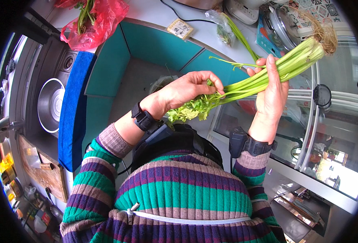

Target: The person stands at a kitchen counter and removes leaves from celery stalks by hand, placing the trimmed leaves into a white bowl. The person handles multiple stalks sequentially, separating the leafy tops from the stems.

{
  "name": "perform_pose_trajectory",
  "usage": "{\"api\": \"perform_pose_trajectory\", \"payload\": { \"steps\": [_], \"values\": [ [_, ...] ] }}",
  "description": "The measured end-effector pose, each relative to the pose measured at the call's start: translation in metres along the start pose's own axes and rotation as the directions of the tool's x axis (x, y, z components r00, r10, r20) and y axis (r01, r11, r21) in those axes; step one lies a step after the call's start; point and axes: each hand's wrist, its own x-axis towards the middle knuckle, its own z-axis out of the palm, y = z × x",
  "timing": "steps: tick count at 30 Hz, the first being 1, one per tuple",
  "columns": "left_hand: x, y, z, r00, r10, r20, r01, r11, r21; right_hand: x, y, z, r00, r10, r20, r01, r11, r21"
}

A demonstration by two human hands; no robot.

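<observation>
A bunch of celery (291,65) with roots at its upper right end lies across my right hand (271,82), whose fingers and thumb grip the stalks. Its leafy end (194,109) hangs toward the lower left, above my lap. My left hand (201,85) has thumb and fingertips pinched at the stems where the leaves begin; a bit of green leaf shows between the fingers. One thin stem sticks out leftward from the fingers of my right hand.
A red plastic bag (106,24) with greens lies on the counter at the upper left. A steel basin (52,104) stands in the sink. A cleaver (34,158) rests on a wooden cutting board (52,179). A small packet (179,29) and bagged greens (226,32) lie along the counter's edge.
</observation>
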Motion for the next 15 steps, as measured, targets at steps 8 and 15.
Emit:
{"api": "perform_pose_trajectory", "payload": {
  "steps": [8,15],
  "values": [
    [-0.0096,0.0072,-0.0015,1.0,-0.028,-0.004,0.028,0.918,0.395,0.0008,-0.0027,0.0012,1.0,-0.014,0.021,0.014,1.0,0.002],
    [-0.0094,0.004,-0.0013,0.994,0.01,-0.111,0.056,0.817,0.574,0.0002,-0.0048,-0.0018,1.0,-0.014,0.023,0.014,1.0,0.012]
  ]
}}
